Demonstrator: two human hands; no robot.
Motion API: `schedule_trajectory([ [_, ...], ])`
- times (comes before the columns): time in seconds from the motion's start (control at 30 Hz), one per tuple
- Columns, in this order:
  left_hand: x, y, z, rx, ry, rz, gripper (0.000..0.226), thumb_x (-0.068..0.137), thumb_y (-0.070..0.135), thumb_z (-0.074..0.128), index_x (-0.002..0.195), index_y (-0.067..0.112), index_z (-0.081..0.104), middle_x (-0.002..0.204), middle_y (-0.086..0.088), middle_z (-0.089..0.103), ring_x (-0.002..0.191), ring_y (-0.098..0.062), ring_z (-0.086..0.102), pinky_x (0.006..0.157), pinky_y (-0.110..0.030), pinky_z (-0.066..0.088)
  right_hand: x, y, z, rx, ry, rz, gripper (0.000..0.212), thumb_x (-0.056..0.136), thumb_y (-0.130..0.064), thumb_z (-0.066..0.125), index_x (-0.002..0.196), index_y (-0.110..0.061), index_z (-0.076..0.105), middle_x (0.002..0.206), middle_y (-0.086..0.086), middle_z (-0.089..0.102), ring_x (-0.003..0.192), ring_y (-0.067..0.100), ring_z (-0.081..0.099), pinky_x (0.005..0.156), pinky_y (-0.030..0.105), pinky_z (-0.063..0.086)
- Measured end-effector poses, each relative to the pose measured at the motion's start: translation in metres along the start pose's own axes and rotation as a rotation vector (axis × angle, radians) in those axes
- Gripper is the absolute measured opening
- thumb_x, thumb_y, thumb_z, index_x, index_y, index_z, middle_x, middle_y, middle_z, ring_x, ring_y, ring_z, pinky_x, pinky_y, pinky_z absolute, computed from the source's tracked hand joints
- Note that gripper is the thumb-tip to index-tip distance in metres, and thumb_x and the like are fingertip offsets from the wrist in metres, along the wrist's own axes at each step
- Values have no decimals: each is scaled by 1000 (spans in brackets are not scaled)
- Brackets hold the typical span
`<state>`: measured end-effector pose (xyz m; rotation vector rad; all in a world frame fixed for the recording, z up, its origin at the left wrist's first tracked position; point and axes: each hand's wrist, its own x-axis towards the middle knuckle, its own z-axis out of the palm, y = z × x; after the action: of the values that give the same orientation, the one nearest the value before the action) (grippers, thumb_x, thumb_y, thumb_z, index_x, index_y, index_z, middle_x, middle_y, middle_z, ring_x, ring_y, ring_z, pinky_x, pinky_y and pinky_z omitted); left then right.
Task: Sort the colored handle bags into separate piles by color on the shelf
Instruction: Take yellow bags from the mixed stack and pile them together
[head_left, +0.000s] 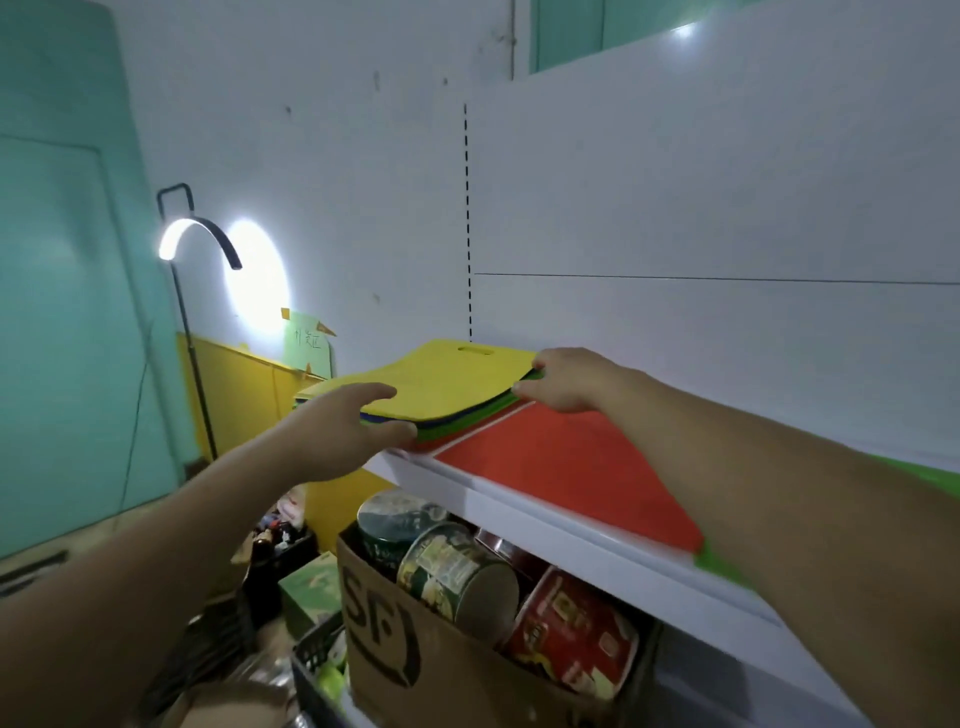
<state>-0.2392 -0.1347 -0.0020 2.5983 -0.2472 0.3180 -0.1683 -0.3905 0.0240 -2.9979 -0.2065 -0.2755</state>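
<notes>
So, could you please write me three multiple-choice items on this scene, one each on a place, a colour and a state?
1. Where does the red bag lie?
A) flat on the shelf, right of the stack
B) in a box
C) on the floor

2. What colour is the top bag of the stack?
A) blue
B) yellow
C) red

3. What is the left hand doing?
A) hanging idle
B) holding a can
C) gripping the stack's front edge

Answers:
1 A, it lies spread on the shelf beside the stack.
2 B, a yellow sheet with a handle slot covers the stack.
3 C, its thumb lies on top and its fingers curl under the edge.
</notes>
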Motion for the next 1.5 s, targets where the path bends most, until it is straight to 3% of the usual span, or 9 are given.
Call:
schedule_trajectory([
  [0.2,69,-21,4,-16,26,-12,62,84,50,61,140,29,41,147,0,39,130,-21,41,97,-32,33,69,3,11,26,-20,21,68,92,-56,47,146,-17,34,151,6,35,135,25,37,104,36,35],
  [0.57,167,-60,21,36,-171,153,63,84,55,57,139,32,40,148,3,38,133,-20,38,104,-32,30,126,-3,27,-69,-35,177,68,94,-55,42,146,-13,32,149,9,36,133,27,38,101,35,36],
  [0.77,214,-100,9,80,-322,293,62,84,58,55,139,32,41,149,4,36,135,-18,35,107,-31,27,141,-31,44,-92,-58,330,71,94,-57,40,147,-12,32,151,10,34,134,28,37,104,35,36],
  [1.0,245,-128,15,143,-528,428,75,85,64,45,148,27,26,156,2,23,141,-19,24,113,-32,20,138,-62,61,-68,34,582,74,89,-65,41,138,-11,42,137,15,43,119,30,48,86,34,41],
  [1.2,253,-141,29,154,-482,485,89,75,82,35,147,31,26,156,5,22,142,-21,21,115,-47,19,137,-73,78,-41,127,785,82,80,-70,51,140,-15,36,135,14,43,121,33,46,92,40,43],
  [1.33,254,-142,33,181,-440,506,82,79,78,31,147,32,23,157,6,18,143,-20,17,115,-48,17,133,-79,82,-91,304,739,75,82,-60,59,140,-18,35,131,12,40,120,33,44,94,41,41],
  [1.5,252,-145,33,154,-428,479,82,77,78,27,147,36,23,157,7,16,144,-18,15,116,-47,15,131,-76,82,-34,448,546,53,89,-22,59,137,-15,38,123,16,49,112,35,50,88,36,39],
])
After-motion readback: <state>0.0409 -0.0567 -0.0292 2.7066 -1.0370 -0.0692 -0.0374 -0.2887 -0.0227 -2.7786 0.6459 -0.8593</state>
